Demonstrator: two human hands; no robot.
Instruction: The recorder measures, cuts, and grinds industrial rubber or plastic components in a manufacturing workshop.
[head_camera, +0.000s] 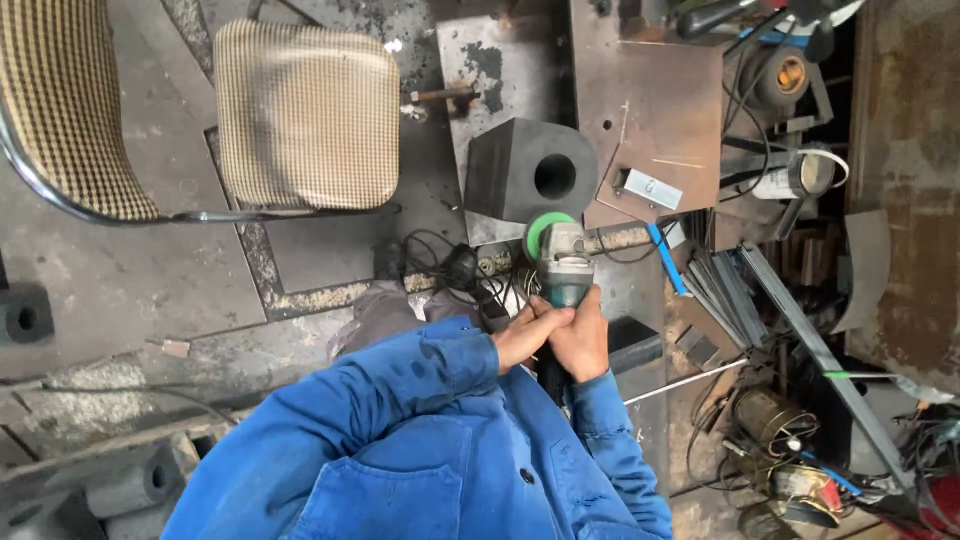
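Two hands on angle grinder (562, 262), steel block (530, 172) (holed), littered workshop floor (130, 280)

Soft, even daylight with faint shadows; the picture is sharp, though wide-angle bending curves the edges.

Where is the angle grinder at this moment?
In the head view, the angle grinder is near the centre, held by both hands, left hand and right hand, just below the dark metal block with a round hole.
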